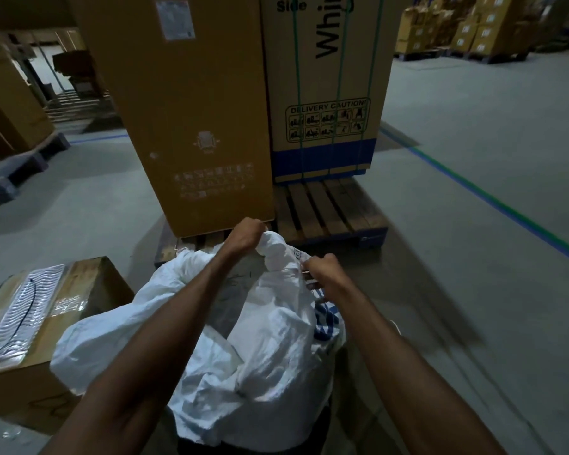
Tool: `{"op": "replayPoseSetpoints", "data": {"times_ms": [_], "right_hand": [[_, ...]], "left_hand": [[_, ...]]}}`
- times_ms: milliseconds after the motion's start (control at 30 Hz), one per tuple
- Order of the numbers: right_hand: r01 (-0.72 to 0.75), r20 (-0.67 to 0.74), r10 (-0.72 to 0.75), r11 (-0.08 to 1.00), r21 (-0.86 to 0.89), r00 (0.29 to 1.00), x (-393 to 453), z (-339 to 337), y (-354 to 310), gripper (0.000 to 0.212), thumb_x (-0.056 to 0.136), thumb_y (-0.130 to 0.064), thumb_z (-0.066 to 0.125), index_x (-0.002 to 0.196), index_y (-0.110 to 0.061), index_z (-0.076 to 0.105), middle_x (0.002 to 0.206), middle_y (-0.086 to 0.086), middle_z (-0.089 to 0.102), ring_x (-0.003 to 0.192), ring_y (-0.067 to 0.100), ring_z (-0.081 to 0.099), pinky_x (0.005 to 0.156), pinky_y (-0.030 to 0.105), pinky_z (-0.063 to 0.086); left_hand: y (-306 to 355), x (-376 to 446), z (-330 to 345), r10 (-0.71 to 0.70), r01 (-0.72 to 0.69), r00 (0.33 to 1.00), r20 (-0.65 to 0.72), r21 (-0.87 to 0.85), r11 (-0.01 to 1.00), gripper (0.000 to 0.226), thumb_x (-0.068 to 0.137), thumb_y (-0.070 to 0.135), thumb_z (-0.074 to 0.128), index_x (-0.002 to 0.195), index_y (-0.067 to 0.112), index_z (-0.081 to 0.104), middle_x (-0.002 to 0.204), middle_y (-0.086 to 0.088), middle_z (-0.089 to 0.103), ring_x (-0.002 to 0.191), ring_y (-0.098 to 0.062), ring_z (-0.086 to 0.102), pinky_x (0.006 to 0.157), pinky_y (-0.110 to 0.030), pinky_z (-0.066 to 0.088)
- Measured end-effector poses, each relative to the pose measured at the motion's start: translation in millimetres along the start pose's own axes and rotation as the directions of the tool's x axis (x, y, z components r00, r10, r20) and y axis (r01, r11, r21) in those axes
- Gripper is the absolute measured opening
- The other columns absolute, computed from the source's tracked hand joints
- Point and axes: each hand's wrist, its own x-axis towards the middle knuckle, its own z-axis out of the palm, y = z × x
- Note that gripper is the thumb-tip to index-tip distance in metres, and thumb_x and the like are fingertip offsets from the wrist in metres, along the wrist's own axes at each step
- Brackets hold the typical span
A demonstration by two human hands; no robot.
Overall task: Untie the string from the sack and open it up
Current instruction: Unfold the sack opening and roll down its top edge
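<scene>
A crumpled white woven sack [263, 349] stands on the floor right in front of me, its bunched top raised. My left hand [245, 233] grips the gathered neck of the sack from above. My right hand [322, 269] is curled at the right side of the neck, pinching at the bunched fabric where a thin string seems to run; the string itself is too dim to make out clearly. Blue print shows on the sack's right side.
Two tall cardboard cartons [191, 110] stand on a wooden pallet [326, 208] just behind the sack. A taped carton [40, 326] sits at my left. Stacked boxes [473, 27] fill the far right. A blue-green floor line [493, 201] crosses the concrete.
</scene>
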Motion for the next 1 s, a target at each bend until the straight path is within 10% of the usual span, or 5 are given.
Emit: {"op": "replayPoseSetpoints", "data": {"times_ms": [200,600,700,867,1000], "right_hand": [[-0.086,-0.063,0.092,0.992,0.091,0.994,-5.5,30.3,7.4,0.146,0.040,-0.108,0.043,0.159,-0.024,0.031,0.166,0.014,0.025,0.145,0.044,0.034,0.114,0.059,0.037],[0.116,-0.026,-0.116,0.993,0.024,0.993,-7.3,45.5,-10.0,0.055,0.102,-0.049,0.054,0.138,-0.008,0.056,0.125,0.014,0.064,0.103,0.026,0.059,0.079,0.035,0.045],[0.202,-0.060,-0.202,0.979,0.007,0.978,-7.3,38.6,-6.0,0.057,0.100,-0.059,0.051,0.132,-0.014,0.064,0.120,0.011,0.068,0.109,0.028,0.065,0.086,0.036,0.052],[0.256,0.011,-0.263,0.949,0.185,0.965,-6.0,22.6,-1.2,0.052,0.102,-0.052,0.053,0.127,-0.008,0.067,0.114,0.014,0.072,0.105,0.031,0.070,0.098,0.049,0.056],[0.019,0.052,-0.052,0.866,0.500,0.997,-9.4,23.2,-10.0,0.059,0.103,-0.051,0.050,0.132,-0.001,0.059,0.108,0.016,0.069,0.095,0.030,0.069,0.081,0.043,0.058]], "left_hand": [[0.2,-3.0,-5.0,0.035,-0.034,0.998,-0.044,0.004,0.999,0.032,0.097,0.005,0.048,0.089,-0.009,0.076,0.092,-0.025,0.074,0.086,-0.039,0.072,0.082,-0.052,0.057],[6.4,-26.3,-18.8,0.131,-0.117,0.979,0.155,-0.094,0.989,0.046,0.101,0.052,0.046,0.092,0.012,0.068,0.095,-0.010,0.066,0.083,-0.022,0.060,0.078,-0.040,0.049],[5.4,-34.4,-27.4,0.234,-0.286,0.946,0.226,0.238,0.928,0.068,0.097,0.064,0.051,0.141,0.012,0.048,0.141,-0.015,0.058,0.117,-0.033,0.059,0.097,-0.047,0.048],[0.2,-40.2,-29.6,0.351,-0.360,0.927,0.131,0.573,0.736,0.063,0.095,0.064,0.051,0.151,0.044,0.029,0.139,-0.013,0.038,0.130,-0.035,0.036,0.109,-0.056,0.030],[2.7,-78.1,-16.2,0.387,-0.372,0.920,-0.056,0.184,0.910,0.061,0.084,0.065,0.063,0.134,0.033,0.050,0.133,-0.005,0.043,0.125,-0.025,0.043,0.108,-0.049,0.041]]}}
